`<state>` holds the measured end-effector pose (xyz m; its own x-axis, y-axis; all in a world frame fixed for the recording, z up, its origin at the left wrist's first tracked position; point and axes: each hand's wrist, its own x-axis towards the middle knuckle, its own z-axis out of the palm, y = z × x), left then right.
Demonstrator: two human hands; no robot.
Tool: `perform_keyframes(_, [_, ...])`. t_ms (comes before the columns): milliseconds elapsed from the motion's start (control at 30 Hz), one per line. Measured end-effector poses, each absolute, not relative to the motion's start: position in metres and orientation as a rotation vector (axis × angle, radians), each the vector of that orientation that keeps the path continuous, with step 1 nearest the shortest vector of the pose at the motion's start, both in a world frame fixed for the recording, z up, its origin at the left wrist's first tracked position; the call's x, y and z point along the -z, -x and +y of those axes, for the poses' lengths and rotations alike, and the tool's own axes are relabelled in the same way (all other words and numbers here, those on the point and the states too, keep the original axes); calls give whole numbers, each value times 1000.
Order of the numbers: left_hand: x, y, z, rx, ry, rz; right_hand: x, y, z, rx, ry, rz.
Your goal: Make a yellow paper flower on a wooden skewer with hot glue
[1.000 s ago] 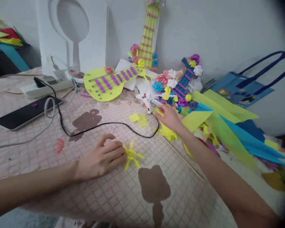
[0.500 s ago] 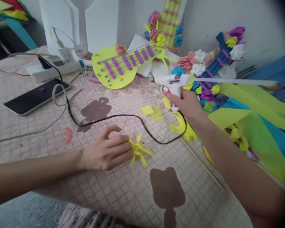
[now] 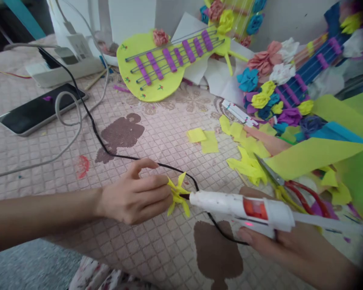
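Note:
Between the fingers of my left hand (image 3: 139, 194) is a yellow paper flower (image 3: 179, 198) with narrow, spread petals; the fingers hide its near side. My right hand (image 3: 293, 241) is wrapped round a white glue gun (image 3: 226, 204) with a red window and a lit red light. The gun lies level, its dark nozzle pointing left at the middle of the flower; it seems to touch there. A clear glue stick (image 3: 329, 221) sticks out of the gun's rear. The gun's black cord (image 3: 166, 166) runs across the tablecloth to a white power strip (image 3: 60, 70).
A yellow paper guitar (image 3: 157, 80) with purple strips lies at the back. Right of it stands a blue one (image 3: 313, 66) among crepe flowers (image 3: 264, 58). Red-handled scissors (image 3: 305, 193) and yellow paper scraps (image 3: 251, 163) lie at right. A phone (image 3: 39, 108) rests at left.
My right hand has brought the glue gun from the back right down toward me, and its nozzle now meets the yellow flower. My left hand has barely moved. The camera view has shifted a little.

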<state>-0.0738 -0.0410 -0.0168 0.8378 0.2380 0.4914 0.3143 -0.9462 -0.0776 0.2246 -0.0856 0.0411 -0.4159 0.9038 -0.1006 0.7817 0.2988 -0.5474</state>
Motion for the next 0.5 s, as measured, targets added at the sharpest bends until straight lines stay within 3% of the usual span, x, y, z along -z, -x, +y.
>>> perform_keyframes(400, [19,75,-38,745,2842,-415,-32,-228,-89,-957,1536,-2470])
perform_keyframes(500, [20,76,-38,723,2836,-418,-30,-224,-87,-799,1513,-2418])
